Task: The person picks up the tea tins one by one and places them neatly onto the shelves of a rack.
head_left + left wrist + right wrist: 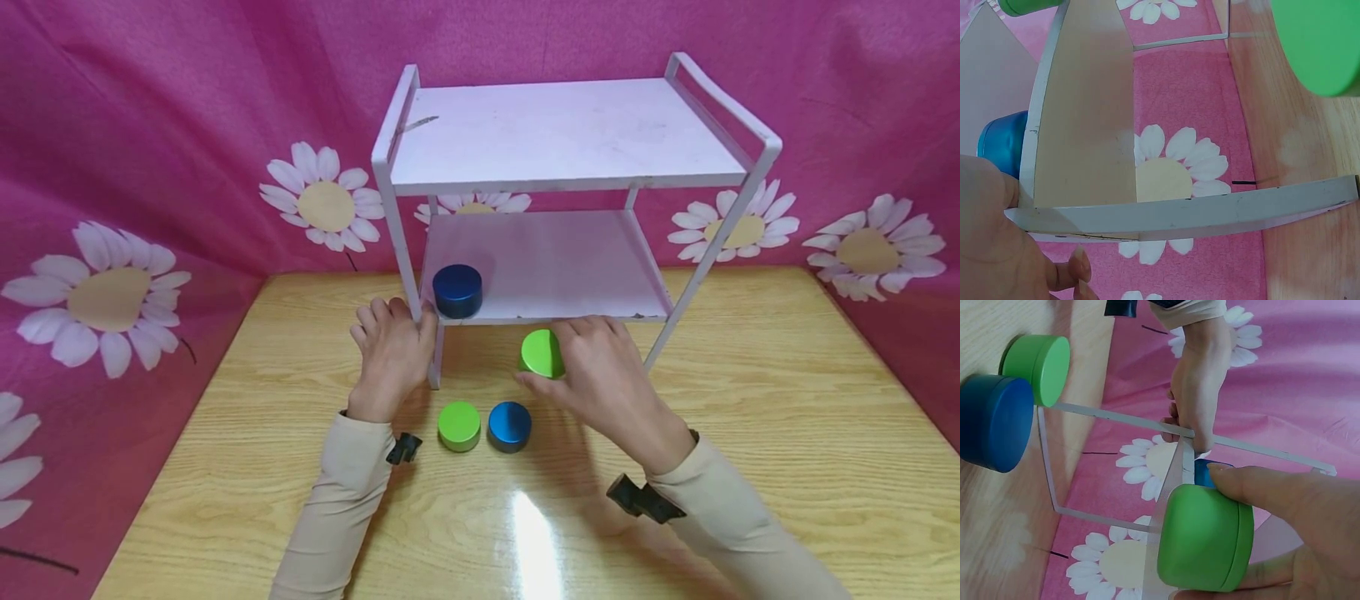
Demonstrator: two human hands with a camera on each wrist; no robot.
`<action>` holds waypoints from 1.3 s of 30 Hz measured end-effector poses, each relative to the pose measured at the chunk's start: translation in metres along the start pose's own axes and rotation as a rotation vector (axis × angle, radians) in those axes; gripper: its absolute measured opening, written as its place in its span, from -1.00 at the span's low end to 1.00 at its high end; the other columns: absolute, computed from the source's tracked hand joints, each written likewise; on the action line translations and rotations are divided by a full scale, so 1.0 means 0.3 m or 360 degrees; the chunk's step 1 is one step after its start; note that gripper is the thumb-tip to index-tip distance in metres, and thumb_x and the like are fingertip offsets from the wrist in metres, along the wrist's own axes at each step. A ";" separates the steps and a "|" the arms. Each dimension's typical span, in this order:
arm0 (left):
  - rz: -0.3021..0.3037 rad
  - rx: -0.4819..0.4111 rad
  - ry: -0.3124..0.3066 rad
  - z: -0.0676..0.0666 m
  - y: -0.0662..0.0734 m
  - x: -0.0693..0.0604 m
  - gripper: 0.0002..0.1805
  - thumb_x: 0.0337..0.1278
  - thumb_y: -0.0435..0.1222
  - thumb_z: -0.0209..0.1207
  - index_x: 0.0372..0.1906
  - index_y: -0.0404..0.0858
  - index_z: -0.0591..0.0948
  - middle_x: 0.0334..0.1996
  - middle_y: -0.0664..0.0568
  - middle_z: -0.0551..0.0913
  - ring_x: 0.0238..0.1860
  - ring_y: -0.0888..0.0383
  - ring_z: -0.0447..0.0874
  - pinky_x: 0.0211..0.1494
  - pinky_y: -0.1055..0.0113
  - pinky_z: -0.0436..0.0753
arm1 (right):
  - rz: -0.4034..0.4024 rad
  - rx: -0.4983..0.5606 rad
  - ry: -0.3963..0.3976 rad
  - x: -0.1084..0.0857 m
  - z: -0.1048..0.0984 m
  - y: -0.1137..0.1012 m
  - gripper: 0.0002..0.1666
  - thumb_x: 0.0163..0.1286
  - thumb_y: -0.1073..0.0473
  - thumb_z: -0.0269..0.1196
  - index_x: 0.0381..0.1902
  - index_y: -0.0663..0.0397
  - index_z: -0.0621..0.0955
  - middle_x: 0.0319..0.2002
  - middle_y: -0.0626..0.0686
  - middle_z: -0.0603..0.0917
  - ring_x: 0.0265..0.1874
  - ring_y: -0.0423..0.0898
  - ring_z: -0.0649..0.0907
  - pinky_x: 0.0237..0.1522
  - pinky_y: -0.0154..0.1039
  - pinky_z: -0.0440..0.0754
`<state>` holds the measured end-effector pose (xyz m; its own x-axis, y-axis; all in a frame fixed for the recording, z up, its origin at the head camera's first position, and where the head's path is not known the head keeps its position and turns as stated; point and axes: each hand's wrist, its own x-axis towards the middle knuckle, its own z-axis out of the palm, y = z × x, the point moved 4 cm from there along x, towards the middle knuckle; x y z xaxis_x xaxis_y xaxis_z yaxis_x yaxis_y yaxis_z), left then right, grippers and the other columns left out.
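Note:
My right hand (600,379) pinches a green round lidded tin (542,353) between thumb and fingers, just in front of the lower shelf's front edge. The right wrist view shows this green tin (1200,537) tilted on its side in that view. My left hand (393,354) grips the left front post of a white two-tier rack (562,133), near the lower shelf's corner. On that shelf's left end, close to the left thumb, sits a dark blue tin (457,292). Another green tin (459,427) and a blue tin (510,427) stand side by side on the table between my forearms.
The rack stands on a wooden table (787,400) with raised side rails on its top shelf. Behind and beside it hangs a pink cloth (555,42) with white flowers. Black wrist mounts (645,498) sit on both sleeves.

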<state>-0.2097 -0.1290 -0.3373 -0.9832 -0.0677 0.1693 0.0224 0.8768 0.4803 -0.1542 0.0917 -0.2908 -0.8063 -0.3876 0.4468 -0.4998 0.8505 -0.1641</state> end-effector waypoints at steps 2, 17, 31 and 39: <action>-0.0001 0.0004 0.0003 -0.001 0.001 0.000 -0.45 0.39 0.04 -0.31 -0.24 -0.43 0.36 -0.23 -0.23 0.26 -0.13 -0.16 0.14 -0.07 -0.01 0.08 | -0.0010 -0.0004 0.0013 0.004 -0.006 -0.002 -0.22 -0.06 -0.15 0.52 -0.02 0.27 0.58 -0.23 0.15 0.65 -0.16 0.15 0.59 0.00 0.11 0.46; 0.0013 0.0000 0.0008 0.000 0.004 0.003 -0.43 0.40 0.05 -0.32 -0.25 -0.43 0.36 -0.23 -0.22 0.24 -0.12 -0.16 0.14 -0.09 -0.01 0.08 | 0.0007 -0.0070 -0.0044 0.026 -0.036 -0.010 -0.39 -0.02 -0.19 0.48 -0.37 0.27 0.59 -0.52 0.06 0.56 -0.37 0.08 0.58 -0.15 0.05 0.51; 0.0004 -0.0007 -0.0005 0.001 0.003 0.004 -0.44 0.40 0.04 -0.30 -0.25 -0.43 0.36 -0.22 -0.22 0.24 -0.11 -0.16 0.14 -0.07 -0.02 0.08 | -0.0060 -0.0127 -0.0005 0.070 -0.050 -0.010 -0.40 -0.02 -0.21 0.47 -0.48 0.22 0.52 -0.60 0.04 0.50 -0.47 0.07 0.54 -0.18 0.05 0.50; -0.0001 0.0008 -0.0005 0.002 0.001 0.002 -0.45 0.40 0.05 -0.32 -0.26 -0.41 0.35 -0.23 -0.21 0.24 -0.12 -0.16 0.14 -0.07 -0.01 0.09 | 0.0006 -0.0043 -0.0110 0.097 -0.041 -0.004 -0.44 0.02 -0.21 0.45 -0.48 0.17 0.52 -0.61 0.00 0.45 -0.50 -0.01 0.48 -0.36 -0.08 0.44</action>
<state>-0.2104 -0.1285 -0.3374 -0.9838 -0.0666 0.1666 0.0212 0.8791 0.4762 -0.1733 0.0838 -0.2667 -0.8285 -0.4070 0.3845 -0.4886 0.8609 -0.1416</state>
